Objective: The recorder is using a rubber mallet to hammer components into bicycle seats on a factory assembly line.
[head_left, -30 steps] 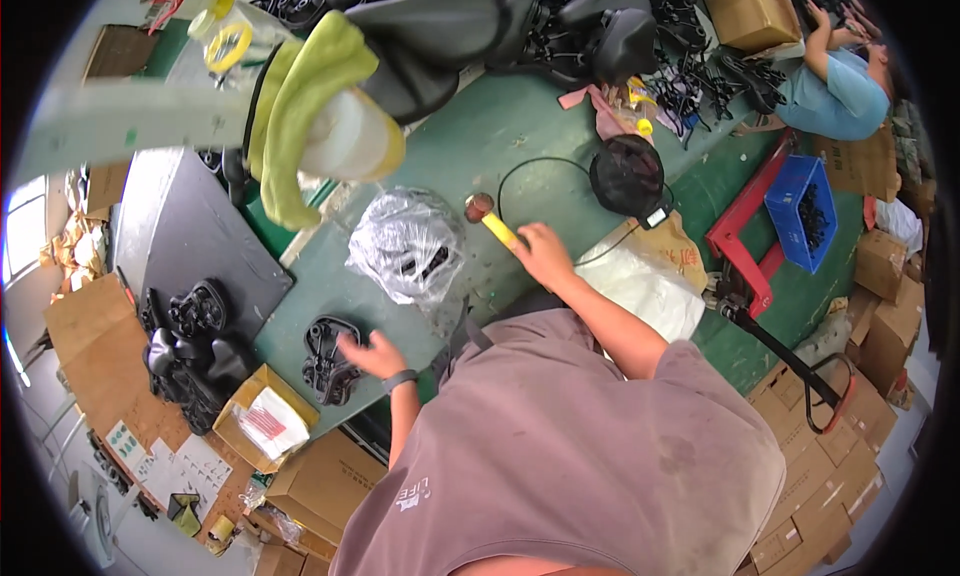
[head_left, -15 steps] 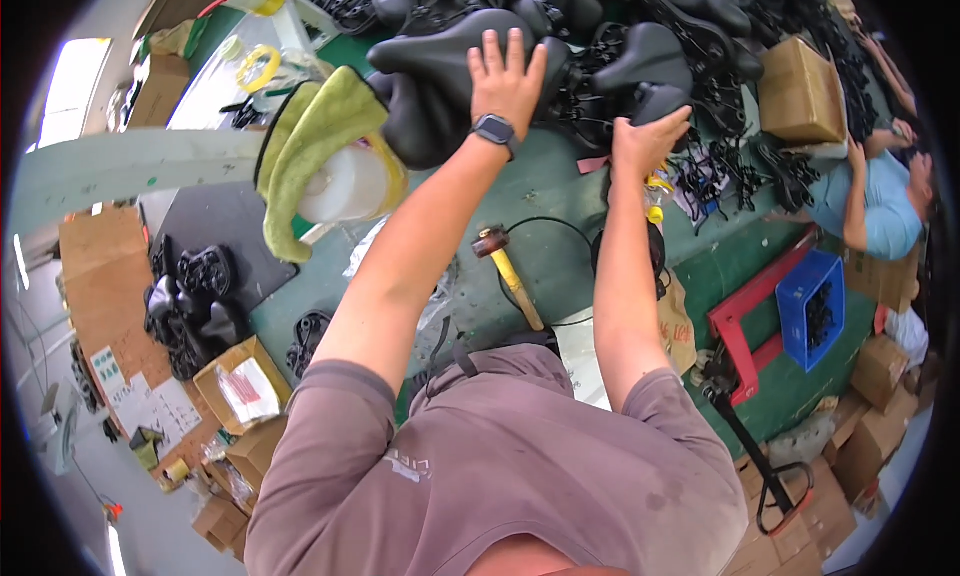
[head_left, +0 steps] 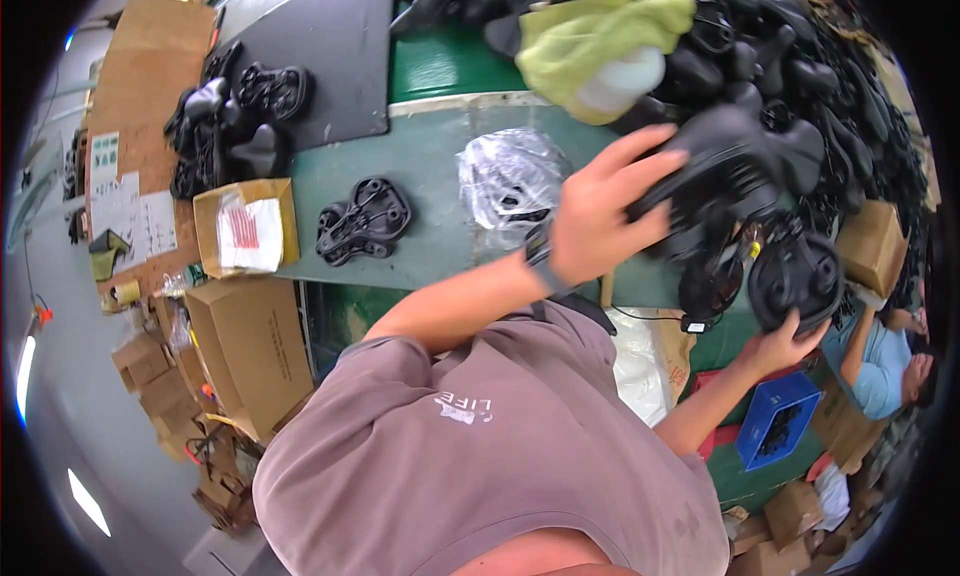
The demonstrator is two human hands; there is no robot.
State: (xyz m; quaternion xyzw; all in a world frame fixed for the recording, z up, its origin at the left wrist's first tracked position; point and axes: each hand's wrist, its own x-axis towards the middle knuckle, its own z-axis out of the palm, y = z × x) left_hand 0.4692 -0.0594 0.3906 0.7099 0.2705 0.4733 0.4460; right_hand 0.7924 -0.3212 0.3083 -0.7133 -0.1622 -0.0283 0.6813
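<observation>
My left hand (head_left: 600, 216) is wrapped round a black bicycle saddle (head_left: 725, 161), lifted over the green bench and a little blurred. Lower on the right, my right hand (head_left: 782, 348) grips the edge of another black bicycle saddle (head_left: 797, 276), its underside turned up. Below the lifted saddle lie dark parts and a cable, partly hidden. One more saddle (head_left: 365, 221) rests underside up on the bench to the left, near a clear plastic bag (head_left: 512, 176) with something black in it.
Black saddles (head_left: 850, 136) are heaped along the right. A green towel (head_left: 605, 41) drapes over a white container (head_left: 630, 76). Cardboard boxes (head_left: 250, 336) stand at left. At right are a small carton (head_left: 872, 251), a blue crate (head_left: 778, 421) and a person in light blue (head_left: 862, 376).
My view has turned left. My left hand, flat on a saddle before, now holds one up. My right hand has come nearer and lower, gripping a saddle; the hammer is now out of sight.
</observation>
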